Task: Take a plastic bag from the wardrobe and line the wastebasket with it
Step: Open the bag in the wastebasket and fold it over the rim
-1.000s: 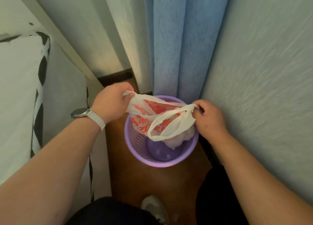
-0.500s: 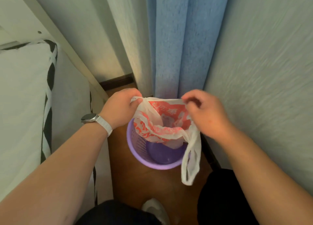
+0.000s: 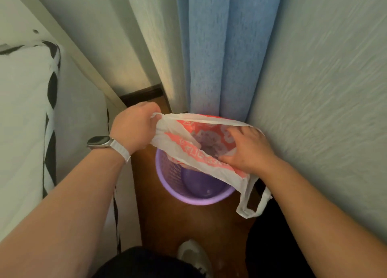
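Setting: wooden floor (image 3: 180,221), blue curtain (image 3: 226,53) beyond hands.
Left hand (image 3: 136,129): fisted on plastic bag (image 3: 188,152) edge.
Right hand (image 3: 249,150): fingers spread inside bag mouth.
Progress: bag opened above wastebasket (image 3: 194,200); rim not yet covered.

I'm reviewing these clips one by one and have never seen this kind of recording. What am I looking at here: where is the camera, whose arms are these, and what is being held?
There is no machine here. A person wears one wide camera on the head, so you look forward and down along their own two bare arms.

The left hand, with a watch on its wrist, grips one edge of a white and red plastic bag and pulls it taut. The right hand reaches into the bag's open mouth, spreading it; its fingers are open rather than clenched. One bag handle hangs loose on the right.

Below the bag stands a purple wastebasket on a brown floor. The bag is above the basket, not yet fitted over its rim. Behind is a blue curtain, with a wall on the right and a white cushion or bedding on the left.
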Demonstrator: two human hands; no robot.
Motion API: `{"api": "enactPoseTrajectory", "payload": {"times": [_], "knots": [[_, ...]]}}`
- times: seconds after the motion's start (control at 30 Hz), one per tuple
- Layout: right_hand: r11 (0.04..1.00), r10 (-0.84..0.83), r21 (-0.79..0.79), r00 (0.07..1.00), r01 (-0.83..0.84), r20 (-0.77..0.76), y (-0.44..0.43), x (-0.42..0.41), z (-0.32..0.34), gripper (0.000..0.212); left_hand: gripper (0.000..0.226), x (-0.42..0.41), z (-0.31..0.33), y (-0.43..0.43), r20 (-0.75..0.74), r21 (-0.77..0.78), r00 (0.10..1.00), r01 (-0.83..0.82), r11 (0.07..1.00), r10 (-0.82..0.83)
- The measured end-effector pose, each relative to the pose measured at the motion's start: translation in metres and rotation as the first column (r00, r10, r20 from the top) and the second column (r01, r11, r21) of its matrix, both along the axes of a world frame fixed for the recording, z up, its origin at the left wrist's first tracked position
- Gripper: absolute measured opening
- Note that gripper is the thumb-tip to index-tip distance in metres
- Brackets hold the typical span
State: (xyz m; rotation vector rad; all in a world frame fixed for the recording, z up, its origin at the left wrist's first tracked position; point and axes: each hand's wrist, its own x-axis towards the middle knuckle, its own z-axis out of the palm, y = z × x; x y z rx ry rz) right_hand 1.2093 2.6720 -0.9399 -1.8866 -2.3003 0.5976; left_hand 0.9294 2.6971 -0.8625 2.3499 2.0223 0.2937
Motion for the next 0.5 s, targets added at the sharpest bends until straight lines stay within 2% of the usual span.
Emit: {"api": "enactPoseTrajectory", "payload": {"times": [0.07, 0.17, 0.3, 0.33, 0.4, 0.5], "knots": [[1.0, 0.018, -0.002, 0.999, -0.018, 0.033, -0.002, 0.001, -0.001, 0.097, 0.015, 0.001, -0.001, -0.001, -0.037, 0.041, 0.998, 0.051, 0.998, -0.049], [0.998, 0.035, 0.058, 0.999, -0.037, 0.022, -0.003, -0.002, -0.001, 0.099, 0.037, 0.018, 0.0, -0.01, -0.15, 0.086, 0.957, 0.263, 0.961, -0.248], [0.997, 0.051, 0.06, 0.999, -0.05, -0.015, -0.003, -0.007, -0.004, 0.096, 0.032, 0.06, -0.021, -0.031, -0.248, -0.041, 0.811, 0.538, 0.842, -0.53], [0.997, 0.054, 0.06, 0.998, -0.052, -0.033, -0.004, -0.008, -0.006, 0.094, 0.034, 0.065, -0.029, -0.034, -0.241, -0.116, 0.8, 0.538, 0.835, -0.549], [0.997, 0.051, 0.057, 0.996, -0.047, -0.078, -0.003, -0.01, -0.01, 0.089, 0.035, 0.06, -0.043, -0.029, -0.207, -0.19, 0.844, 0.462, 0.867, -0.495], [0.998, 0.029, 0.062, 0.995, -0.023, -0.096, 0.0, -0.012, -0.015, 0.086, 0.044, 0.037, -0.059, -0.013, -0.2, -0.142, 0.901, 0.362, 0.921, -0.385]]}}
